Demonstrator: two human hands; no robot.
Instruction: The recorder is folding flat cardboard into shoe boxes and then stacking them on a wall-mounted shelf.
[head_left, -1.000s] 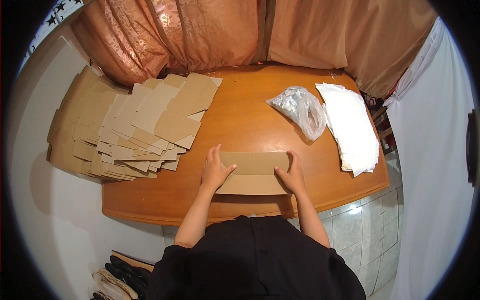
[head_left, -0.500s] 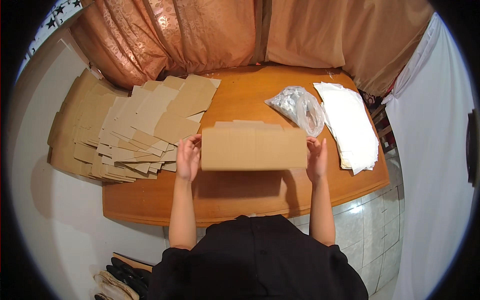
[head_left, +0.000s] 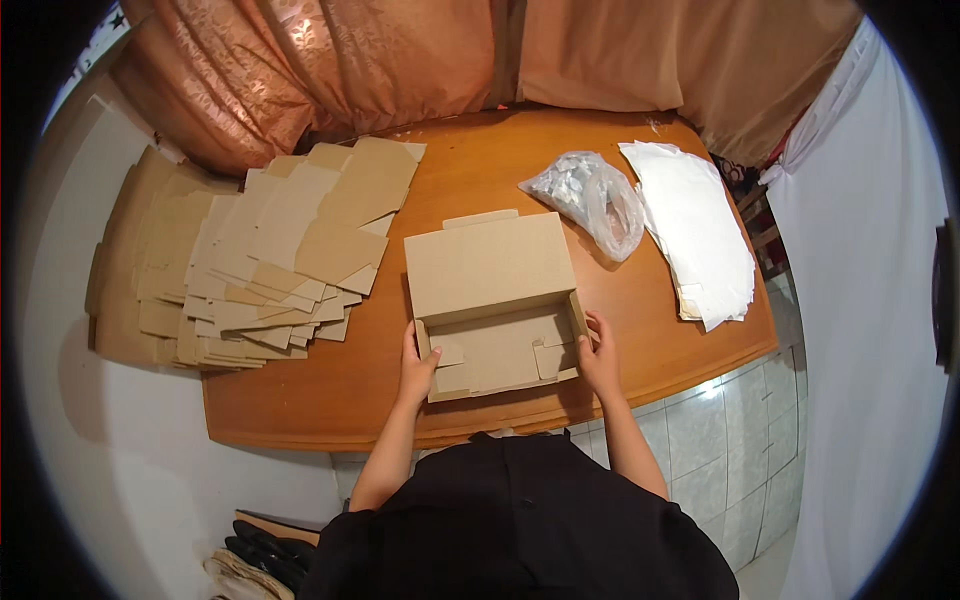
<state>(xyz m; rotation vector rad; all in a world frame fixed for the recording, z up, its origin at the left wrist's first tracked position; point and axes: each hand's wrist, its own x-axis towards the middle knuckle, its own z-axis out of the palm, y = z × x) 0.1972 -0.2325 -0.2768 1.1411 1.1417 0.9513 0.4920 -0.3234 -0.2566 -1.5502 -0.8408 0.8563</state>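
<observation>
A brown cardboard box (head_left: 490,265) is in front of me near the table's front edge, its hinged lid raised at the far side and its inside showing. Small folded flaps lie at the inner corners. My left hand (head_left: 418,370) grips the left side wall, thumb over the rim. On the opposite wall, my right hand (head_left: 598,358) holds on the same way, its thumb inside the edge. The fingers under the outer walls are partly hidden.
Flat cardboard blanks (head_left: 270,250) lie in a wide overlapping pile at the left. A clear plastic bag (head_left: 590,200) of small greyish pieces sits at the back right, beside a stack of white paper sheets (head_left: 695,235). The wooden table (head_left: 300,410) has a curved front edge.
The box has come down toward me and tipped, so its open inside now shows instead of an outer panel. Both hands moved nearer my body and closed on its side walls.
</observation>
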